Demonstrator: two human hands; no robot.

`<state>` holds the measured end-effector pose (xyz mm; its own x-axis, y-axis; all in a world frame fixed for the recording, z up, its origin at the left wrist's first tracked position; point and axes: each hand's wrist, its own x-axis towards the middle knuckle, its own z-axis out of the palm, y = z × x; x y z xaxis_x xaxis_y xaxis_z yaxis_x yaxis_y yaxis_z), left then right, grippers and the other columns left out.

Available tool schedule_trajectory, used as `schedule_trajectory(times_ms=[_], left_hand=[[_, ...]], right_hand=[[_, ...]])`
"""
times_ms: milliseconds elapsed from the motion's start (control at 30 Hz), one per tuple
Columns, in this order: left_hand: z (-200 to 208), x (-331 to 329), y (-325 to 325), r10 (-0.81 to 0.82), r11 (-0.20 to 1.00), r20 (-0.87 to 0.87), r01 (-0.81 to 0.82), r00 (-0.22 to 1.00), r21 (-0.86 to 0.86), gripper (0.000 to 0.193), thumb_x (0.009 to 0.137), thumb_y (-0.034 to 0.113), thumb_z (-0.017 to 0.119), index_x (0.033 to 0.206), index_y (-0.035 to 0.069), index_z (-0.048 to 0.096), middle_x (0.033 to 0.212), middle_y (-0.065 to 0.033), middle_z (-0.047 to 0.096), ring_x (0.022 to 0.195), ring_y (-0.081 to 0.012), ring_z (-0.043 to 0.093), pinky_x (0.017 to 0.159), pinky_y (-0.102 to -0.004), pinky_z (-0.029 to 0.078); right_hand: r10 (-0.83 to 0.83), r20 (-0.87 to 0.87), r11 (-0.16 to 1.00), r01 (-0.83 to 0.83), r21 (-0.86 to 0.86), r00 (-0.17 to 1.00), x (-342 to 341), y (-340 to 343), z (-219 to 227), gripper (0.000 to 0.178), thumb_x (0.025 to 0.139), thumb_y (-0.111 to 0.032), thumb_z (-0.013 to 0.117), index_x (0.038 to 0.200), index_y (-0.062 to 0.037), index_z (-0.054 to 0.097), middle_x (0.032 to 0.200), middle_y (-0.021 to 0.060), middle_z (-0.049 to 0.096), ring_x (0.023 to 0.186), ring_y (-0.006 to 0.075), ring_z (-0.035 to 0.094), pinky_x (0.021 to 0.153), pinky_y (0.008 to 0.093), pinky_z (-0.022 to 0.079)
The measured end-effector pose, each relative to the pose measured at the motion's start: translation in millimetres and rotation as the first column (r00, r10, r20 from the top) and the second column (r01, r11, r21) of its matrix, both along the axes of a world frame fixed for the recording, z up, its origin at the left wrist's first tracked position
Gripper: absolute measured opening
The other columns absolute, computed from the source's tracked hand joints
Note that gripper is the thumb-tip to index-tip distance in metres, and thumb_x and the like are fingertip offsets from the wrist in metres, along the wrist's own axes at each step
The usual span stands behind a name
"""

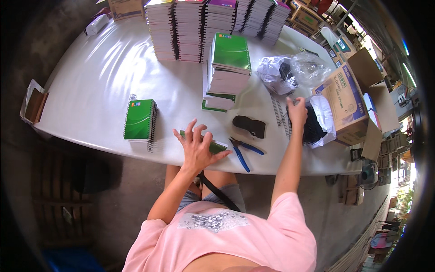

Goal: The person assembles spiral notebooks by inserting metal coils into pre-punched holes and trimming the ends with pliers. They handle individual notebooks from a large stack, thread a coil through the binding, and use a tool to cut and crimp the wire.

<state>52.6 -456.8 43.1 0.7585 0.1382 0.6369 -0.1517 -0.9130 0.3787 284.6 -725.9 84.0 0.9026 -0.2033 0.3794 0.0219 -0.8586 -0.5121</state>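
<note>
My left hand spreads its fingers over a green notebook near the table's front edge and covers most of it. My right hand is farther right with bent, closed fingers, beside several thin binding coils lying on the table. What its fingertips hold, if anything, cannot be made out. A bundle of black coils in white wrapping lies just right of that hand. Between my hands are blue-handled cutters and a dark, rounded block. Left of my left hand sits a green spiral-bound notebook pile.
A stack of green-covered books stands ahead. Tall piles of spiral notebooks line the far side. Crumpled clear plastic and an open cardboard box are at the right. A brown holder with papers stands at the left edge.
</note>
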Motion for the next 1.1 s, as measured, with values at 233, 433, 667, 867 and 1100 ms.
schedule_trajectory(times_ms=[233, 433, 667, 867, 1100], left_hand=[[-5, -1, -3, 0.066, 0.997, 0.074, -0.069, 0.995, 0.031, 0.045, 0.058, 0.047, 0.075, 0.073, 0.011, 0.052, 0.093, -0.0036, 0.050, 0.102, -0.0289, 0.042, 0.081, -0.0564, 0.026], [-3, 2, -4, 0.047, 0.998, 0.102, -0.051, 0.994, 0.036, 0.044, 0.058, 0.047, 0.075, 0.073, 0.012, 0.052, 0.089, -0.0031, 0.049, 0.097, -0.0271, 0.043, 0.078, -0.0520, 0.027], [-2, -2, 0, 0.055, 0.997, 0.127, -0.061, 0.990, 0.040, 0.042, 0.056, 0.047, 0.075, 0.070, 0.014, 0.052, 0.088, -0.0017, 0.051, 0.095, -0.0262, 0.045, 0.078, -0.0531, 0.027], [-10, -8, 5, 0.088, 0.996, 0.155, -0.092, 0.984, 0.018, 0.038, 0.055, 0.045, 0.075, 0.065, 0.016, 0.053, 0.087, 0.0010, 0.052, 0.095, -0.0250, 0.045, 0.081, -0.0564, 0.026], [-10, -6, 6, 0.049, 0.999, 0.174, -0.046, 0.984, -0.017, 0.036, 0.056, 0.045, 0.073, 0.066, 0.016, 0.055, 0.090, 0.0009, 0.052, 0.097, -0.0247, 0.045, 0.084, -0.0602, 0.023]], right_hand=[[-0.156, -0.329, 0.936, 0.034, -0.350, 0.932, 10, -6, -4, 0.064, 0.071, -0.030, 0.072, 0.125, -0.0131, 0.042, 0.124, 0.0206, 0.048, 0.107, 0.0399, 0.054, 0.089, 0.0470, 0.046], [-0.020, -0.351, 0.949, -0.093, -0.301, 0.936, 27, -69, -30, 0.047, 0.072, -0.026, 0.070, 0.115, -0.0088, 0.059, 0.105, 0.0193, 0.063, 0.101, 0.0347, 0.059, 0.088, 0.0421, 0.046], [0.106, -0.101, 0.953, -0.130, -0.274, 0.989, 20, -66, 12, 0.028, 0.083, -0.013, 0.058, 0.109, -0.0064, 0.064, 0.105, 0.0186, 0.059, 0.099, 0.0339, 0.057, 0.087, 0.0408, 0.044], [0.760, 0.029, 0.620, -0.738, 0.268, 0.649, -103, 30, 41, 0.019, 0.086, -0.005, 0.058, 0.103, -0.0071, 0.066, 0.084, 0.0068, 0.058, 0.075, 0.0145, 0.053, 0.069, 0.0256, 0.044], [0.826, 0.026, 0.494, -0.746, 0.447, 0.563, -182, 101, -1, 0.018, 0.082, 0.001, 0.061, 0.098, -0.0040, 0.067, 0.087, 0.0060, 0.061, 0.075, 0.0143, 0.057, 0.067, 0.0245, 0.046]])
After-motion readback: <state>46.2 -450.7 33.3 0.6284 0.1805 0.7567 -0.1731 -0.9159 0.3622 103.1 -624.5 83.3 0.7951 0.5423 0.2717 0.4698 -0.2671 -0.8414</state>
